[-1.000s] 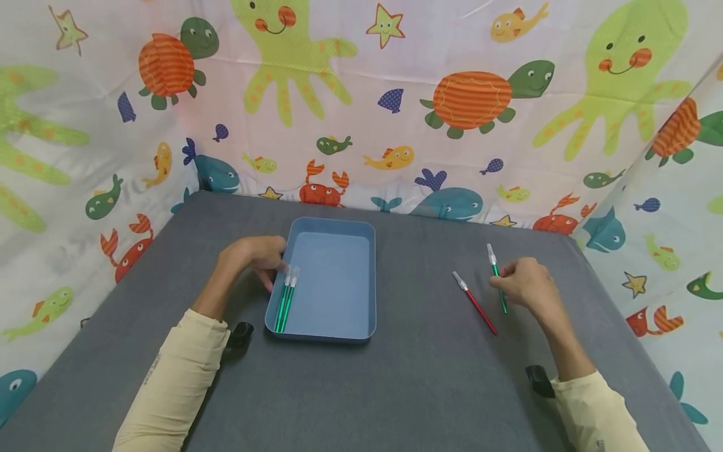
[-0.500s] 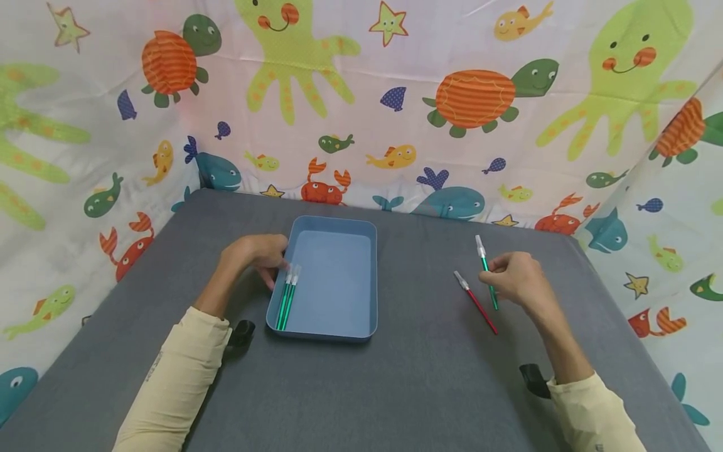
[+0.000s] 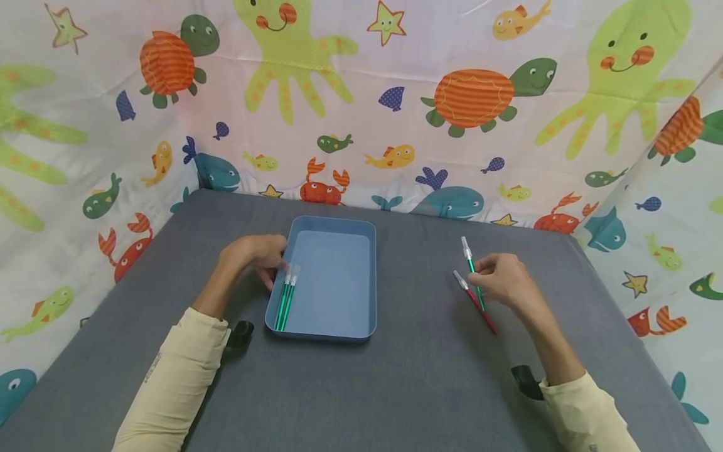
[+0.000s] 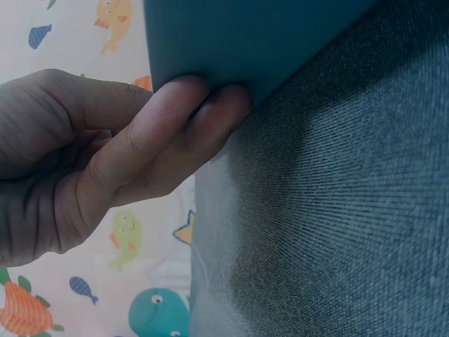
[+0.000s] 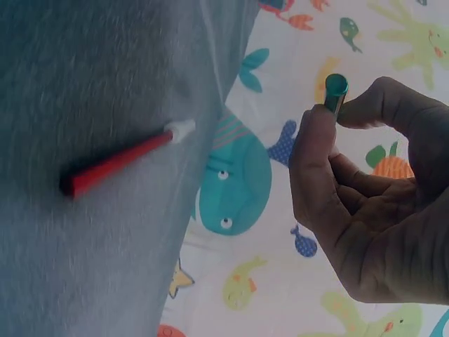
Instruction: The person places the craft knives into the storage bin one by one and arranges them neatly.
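My left hand (image 3: 261, 254) grips the left wall of a blue tray (image 3: 339, 282), with fingertips against its outer side in the left wrist view. Two green craft knives (image 3: 285, 304) with clear caps lie side by side along the tray's left edge. On the right, my right hand (image 3: 503, 279) pinches another green craft knife (image 3: 471, 263) between thumb and fingers, capped end pointing away. Its round green butt shows in the right wrist view. Just below and beside it, a red craft knife (image 3: 482, 311) with a clear cap lies slanted on the table.
The grey cloth-covered table (image 3: 418, 389) carries everything. A patterned curtain (image 3: 367, 94) with sea animals rises behind it and on both sides. Dark straps or mounts (image 3: 241, 333) show under both wrists.
My right hand has moved left with the green craft knife, which is now over the red one. The left hand and the tray have stayed put.
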Available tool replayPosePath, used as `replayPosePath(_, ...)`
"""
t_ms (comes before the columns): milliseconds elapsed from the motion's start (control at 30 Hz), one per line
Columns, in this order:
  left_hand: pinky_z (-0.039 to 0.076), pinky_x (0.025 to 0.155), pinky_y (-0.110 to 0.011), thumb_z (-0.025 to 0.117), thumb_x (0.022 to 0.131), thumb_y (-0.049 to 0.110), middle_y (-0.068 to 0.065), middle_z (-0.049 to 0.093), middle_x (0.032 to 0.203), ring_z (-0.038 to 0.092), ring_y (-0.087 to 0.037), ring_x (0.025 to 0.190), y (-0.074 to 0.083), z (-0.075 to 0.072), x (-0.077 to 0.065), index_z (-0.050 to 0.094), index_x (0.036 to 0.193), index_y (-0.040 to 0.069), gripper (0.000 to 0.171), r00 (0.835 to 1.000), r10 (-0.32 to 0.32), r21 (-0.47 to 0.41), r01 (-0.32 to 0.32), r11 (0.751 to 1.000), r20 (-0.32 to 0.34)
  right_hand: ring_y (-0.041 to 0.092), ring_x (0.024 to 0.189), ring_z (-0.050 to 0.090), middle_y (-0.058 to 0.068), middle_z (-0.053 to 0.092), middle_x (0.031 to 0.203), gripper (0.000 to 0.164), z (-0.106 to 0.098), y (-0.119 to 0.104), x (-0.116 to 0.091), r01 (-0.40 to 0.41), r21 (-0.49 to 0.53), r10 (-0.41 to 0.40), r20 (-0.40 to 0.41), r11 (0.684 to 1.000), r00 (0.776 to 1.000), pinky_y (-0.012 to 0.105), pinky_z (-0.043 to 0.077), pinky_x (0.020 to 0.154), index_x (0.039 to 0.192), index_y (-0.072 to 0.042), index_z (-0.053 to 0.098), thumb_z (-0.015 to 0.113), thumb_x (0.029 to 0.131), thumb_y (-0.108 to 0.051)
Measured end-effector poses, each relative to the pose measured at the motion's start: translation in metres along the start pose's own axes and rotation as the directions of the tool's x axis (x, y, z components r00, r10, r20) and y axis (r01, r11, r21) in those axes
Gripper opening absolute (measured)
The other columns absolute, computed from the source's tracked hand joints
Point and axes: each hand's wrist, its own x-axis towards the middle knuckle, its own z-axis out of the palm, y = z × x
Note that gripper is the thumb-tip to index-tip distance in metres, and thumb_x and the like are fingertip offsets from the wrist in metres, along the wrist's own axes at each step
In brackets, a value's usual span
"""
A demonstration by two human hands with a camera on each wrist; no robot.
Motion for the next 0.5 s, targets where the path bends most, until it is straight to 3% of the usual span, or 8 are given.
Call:
replayPosePath(233,0.068,0.077,-0.035,0.056,0.108,0.010,-0.024,0.061,0.117,0.076,-0.022,0.080,-0.002,0.000,-0.001,0.045,0.139,-0.009,0.038,1.000,-0.009,-0.004,0.009,1.000,0.000,0.013,0.076,0.068,0.024,0.076,0.109,0.033,0.019,-0.022,0.004,0.043,0.052,-0.046,0.056,0.998,0.997,0.028,0.062,0.069,0.118,0.009,0.068,0.065,0.095,-0.014)
replayPosePath(500,0.068,0.076,-0.033,0.057,0.108,0.011,-0.022,0.063,0.115,0.075,-0.020,0.079,-0.001,0.000,0.001,0.046,0.138,-0.008,0.037,1.000,0.003,0.019,-0.003,1.000,0.013,0.017,0.078,0.071,0.023,0.075,0.106,0.032,0.041,-0.044,0.006,0.078,0.118,-0.089,0.089,0.990,0.992,0.036,0.068,0.071,0.120,0.010,0.067,0.063,0.094,-0.010)
